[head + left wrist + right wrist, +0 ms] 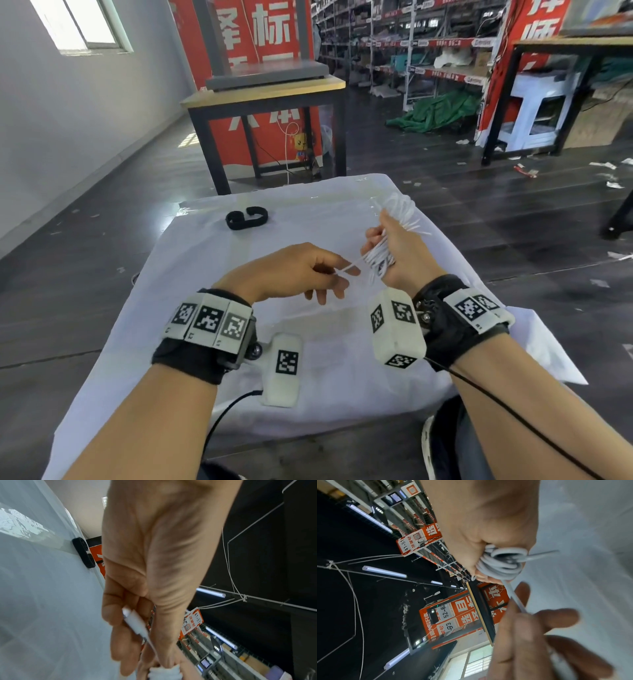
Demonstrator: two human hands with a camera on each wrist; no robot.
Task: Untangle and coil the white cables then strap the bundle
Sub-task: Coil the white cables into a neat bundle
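My right hand [394,250] grips a coiled bundle of white cables [378,260] upright above the white-covered table [308,359]; loops of the bundle [402,212] stick out above the fist. In the right wrist view the coils [501,561] sit in the curled fingers. My left hand [308,274] pinches the free cable end [346,267] just left of the bundle. The left wrist view shows the white plug [135,622] between thumb and fingers. A black strap [246,218] lies curled on the cloth at the far left, seen again as the strap [84,553].
Beyond the covered table stands a wooden-topped table with a black frame [267,96] in front of a red banner. Warehouse shelves [411,44] run along the back. Another table [565,44] stands at right. Paper scraps lie on the dark floor.
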